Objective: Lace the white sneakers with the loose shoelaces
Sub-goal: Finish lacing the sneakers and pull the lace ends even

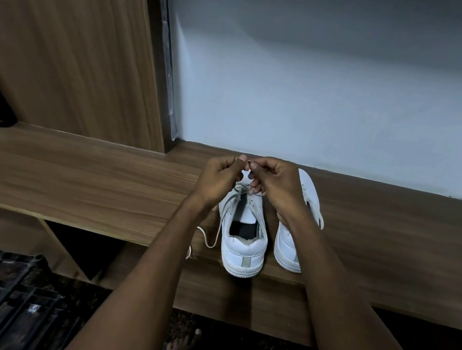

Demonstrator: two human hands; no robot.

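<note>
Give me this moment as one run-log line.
left hand: pinching lace | right hand: pinching lace | left sneaker: partly laced, lace tail loose on shelf | right sneaker: beside, mostly hidden

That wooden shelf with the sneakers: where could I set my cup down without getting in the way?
The wooden shelf is bare left of the left sneaker, up to the wood panel; only the loose shoelace trails there. Right of the right sneaker is bare too. The middle is crowded: left hand and right hand work there.

Our hands [249, 177] cover the left sneaker's [244, 237] toe; our right forearm [318, 249] hides most of the right sneaker [307, 199] beside it.
</note>
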